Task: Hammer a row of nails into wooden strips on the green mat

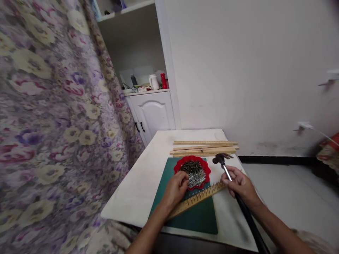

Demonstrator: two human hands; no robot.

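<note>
Holds the left hand (pixel 176 187) at the near-left rim of a red scalloped dish (pixel 208 173), with fingers curled in and thumb close against them; cannot tell whether pinching anything. Wraps the right hand (pixel 242 185) round the metal shank of a hammer (pixel 227 173), with fingertips close to the right end of a wooden strip (pixel 194 200); cannot tell whether touching it.

Appears to be at the picking step, choosing from the dish between blows. Seems to call next for lifting a single nail free of the tangle and standing it at a bare spot on the strip, with the hammer ready.

Find in the dish dark nails (pixel 192 165) toward the far side and silvery nails (pixel 196 179) toward the near side, with no divider visible. See the strip slanting across a green mat (pixel 196 222), just on the near side of the dish, with nails upright along its middle and right. Farther out, find more wooden strips (pixel 203 151) on the bench (pixel 132 197), then a shelf (pixel 148 92) bearing a white jug (pixel 153 82) and a red bottle-like item (pixel 163 81).
</note>
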